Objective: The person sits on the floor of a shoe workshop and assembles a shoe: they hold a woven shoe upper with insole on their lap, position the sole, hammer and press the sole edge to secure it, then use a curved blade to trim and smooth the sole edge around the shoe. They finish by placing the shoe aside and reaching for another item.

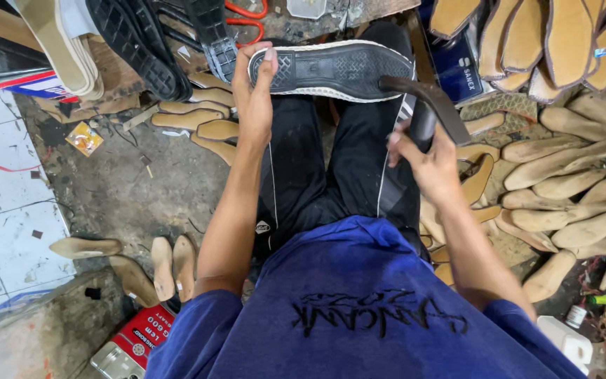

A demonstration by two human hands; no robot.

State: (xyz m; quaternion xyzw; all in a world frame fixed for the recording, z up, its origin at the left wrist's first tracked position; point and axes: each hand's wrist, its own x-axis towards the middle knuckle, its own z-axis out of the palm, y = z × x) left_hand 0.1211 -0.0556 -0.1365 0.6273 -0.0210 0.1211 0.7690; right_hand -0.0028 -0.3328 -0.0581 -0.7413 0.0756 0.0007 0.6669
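Note:
A shoe lies sole-up across my knees, its black tread edged in white. My left hand grips its left end, thumb pressed on the tread. My right hand is closed around the handle of a dark metal hammer, whose curved head rests at the right end of the sole. I sit in black trousers and a blue shirt.
Several wooden shoe lasts are piled at the right, with more lasts on the dirty floor at the lower left. Tan insoles are stacked at the top right, black soles at the top left. A red tin sits near my left elbow.

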